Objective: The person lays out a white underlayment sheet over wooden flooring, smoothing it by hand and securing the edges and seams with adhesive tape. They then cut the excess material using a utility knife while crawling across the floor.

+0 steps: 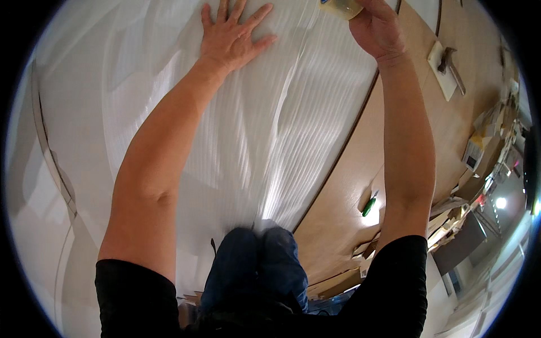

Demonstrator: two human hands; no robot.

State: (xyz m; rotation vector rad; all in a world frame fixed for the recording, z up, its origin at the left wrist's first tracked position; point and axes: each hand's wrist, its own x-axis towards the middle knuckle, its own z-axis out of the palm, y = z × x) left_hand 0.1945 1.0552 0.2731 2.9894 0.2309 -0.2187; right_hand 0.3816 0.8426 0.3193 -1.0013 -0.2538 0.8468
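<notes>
My left hand lies on a white, ribbed, translucent sheet at the upper middle, fingers spread. A long crease runs down the sheet to the right of it. My right hand is at the top right, closed on a yellowish tape roll, which the frame's top edge cuts off. The sheet's right edge runs diagonally beside brown boards, under my right forearm. My knees in dark trousers are at the bottom middle.
A hammer lies on a pale block at the right. A green-handled tool lies on the boards inside my right forearm. Cardboard packaging and scraps line the far right, with a lit room beyond. Seams curve along the white surface at the left.
</notes>
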